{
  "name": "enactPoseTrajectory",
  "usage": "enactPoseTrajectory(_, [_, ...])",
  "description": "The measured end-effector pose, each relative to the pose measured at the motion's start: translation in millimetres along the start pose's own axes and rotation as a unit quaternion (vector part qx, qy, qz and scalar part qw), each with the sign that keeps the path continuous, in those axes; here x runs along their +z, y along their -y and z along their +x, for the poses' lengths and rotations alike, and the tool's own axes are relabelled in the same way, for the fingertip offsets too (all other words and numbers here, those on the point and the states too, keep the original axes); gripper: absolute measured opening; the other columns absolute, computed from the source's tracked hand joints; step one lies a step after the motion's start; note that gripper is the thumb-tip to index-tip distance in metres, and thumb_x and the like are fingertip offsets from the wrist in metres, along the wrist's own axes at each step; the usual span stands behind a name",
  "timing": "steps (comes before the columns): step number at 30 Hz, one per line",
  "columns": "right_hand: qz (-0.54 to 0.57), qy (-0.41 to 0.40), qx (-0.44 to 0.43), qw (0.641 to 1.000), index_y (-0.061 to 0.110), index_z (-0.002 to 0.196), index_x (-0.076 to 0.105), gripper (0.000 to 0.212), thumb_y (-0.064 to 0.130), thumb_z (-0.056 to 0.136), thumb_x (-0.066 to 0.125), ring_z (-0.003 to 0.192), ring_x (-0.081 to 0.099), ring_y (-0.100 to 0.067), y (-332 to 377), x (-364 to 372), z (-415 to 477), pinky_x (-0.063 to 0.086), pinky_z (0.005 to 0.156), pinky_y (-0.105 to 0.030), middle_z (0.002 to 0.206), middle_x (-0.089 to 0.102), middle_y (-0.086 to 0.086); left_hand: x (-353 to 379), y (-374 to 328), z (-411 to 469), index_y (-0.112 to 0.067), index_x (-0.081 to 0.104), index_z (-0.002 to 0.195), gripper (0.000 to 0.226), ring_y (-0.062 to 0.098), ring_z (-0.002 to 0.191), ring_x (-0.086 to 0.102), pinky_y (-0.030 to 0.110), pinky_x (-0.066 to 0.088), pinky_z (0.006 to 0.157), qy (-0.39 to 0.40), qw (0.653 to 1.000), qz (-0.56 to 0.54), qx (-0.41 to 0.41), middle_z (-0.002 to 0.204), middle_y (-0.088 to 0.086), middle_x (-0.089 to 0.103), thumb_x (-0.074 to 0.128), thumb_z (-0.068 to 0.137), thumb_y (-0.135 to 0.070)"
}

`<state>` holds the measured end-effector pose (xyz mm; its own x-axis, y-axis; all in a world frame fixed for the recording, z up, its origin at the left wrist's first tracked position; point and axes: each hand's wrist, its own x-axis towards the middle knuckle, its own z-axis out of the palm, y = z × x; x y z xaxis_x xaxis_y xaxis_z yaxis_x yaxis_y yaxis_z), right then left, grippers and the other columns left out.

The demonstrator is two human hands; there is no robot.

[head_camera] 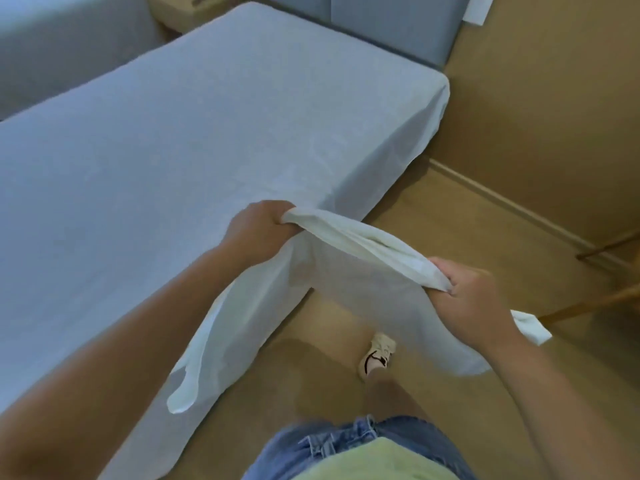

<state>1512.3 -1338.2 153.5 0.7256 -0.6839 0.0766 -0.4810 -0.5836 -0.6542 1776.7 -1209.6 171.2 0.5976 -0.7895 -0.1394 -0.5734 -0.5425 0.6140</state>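
Here, your shoe (377, 355) stands on the floor (450, 209) by the near corner of the bed (391, 29); above it your right hand (474, 299) is clenched round a bunched edge of the white sheet (360, 237), a tail hanging past your wrist; your left hand (263, 226) grips the same edge over the bed's right side; beyond, the sheet lies flat across the top.

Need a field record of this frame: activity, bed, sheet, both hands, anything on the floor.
activity: spreading a sheet
bed: grey headboard, top covered by the sheet
sheet state: white, near edge lifted and bunched between the hands
left hand: grips the edge beside the bed
right hand: grips the same edge, over the floor
shoe: on the floor, below the sheet
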Motion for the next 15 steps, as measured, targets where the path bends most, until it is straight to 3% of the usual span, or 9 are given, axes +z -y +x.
enactPoseTrajectory(2, [0.014,-0.029,-0.028,0.999,0.021,0.067,0.059,0.013,0.015,0.079,0.059,0.053,0.044,-0.015,-6,-16,61,0.033,0.046,-0.032,0.055,0.052,0.006,-22,-23,76,-0.024,0.063,0.076,0.012,0.017,0.078,0.055,0.028,0.04,0.067,0.021,1.0,-0.007,0.021,0.074,-0.008,0.059,0.063,0.086,-0.03])
enactPoseTrajectory(5, [0.049,-0.05,-0.062,0.996,0.011,0.068,0.064,0.012,0.015,0.078,0.06,0.056,0.047,-0.021,-20,-40,155,0.034,0.047,-0.031,0.054,0.056,-0.001,-50,-60,185,-0.005,0.066,0.086,0.019,0.016,0.074,0.054,0.021,0.041,0.062,0.061,0.996,0.011,0.066,0.079,0.004,0.061,0.066,0.086,-0.024])
enactPoseTrajectory(9, [0.1,-0.035,-0.084,0.991,0.015,0.058,0.058,0.021,0.01,0.077,0.064,0.047,0.037,-0.013,-34,-72,272,0.027,0.044,-0.019,0.051,0.049,-0.003,-76,-106,314,-0.008,0.066,0.083,0.011,0.015,0.074,0.051,0.018,0.039,0.061,0.087,0.992,0.04,0.086,0.076,0.002,0.059,0.069,0.084,-0.019])
enactPoseTrajectory(13, [0.091,-0.038,-0.099,0.99,0.009,0.064,0.063,0.016,0.002,0.078,0.066,0.051,0.049,-0.022,-44,-94,381,0.036,0.046,-0.033,0.054,0.056,-0.007,-97,-137,431,-0.005,0.068,0.093,0.017,0.019,0.083,0.056,0.026,0.041,0.074,0.096,0.989,0.056,0.1,0.09,0.006,0.064,0.067,0.086,-0.021])
enactPoseTrajectory(15, [0.09,-0.051,-0.114,0.988,0.017,0.066,0.066,0.02,0.002,0.08,0.065,0.055,0.053,-0.016,-48,-105,437,0.038,0.046,-0.025,0.055,0.059,0.005,-108,-150,492,-0.006,0.068,0.1,0.022,0.021,0.088,0.057,0.029,0.042,0.079,0.09,0.989,0.058,0.102,0.096,0.007,0.066,0.066,0.086,-0.023])
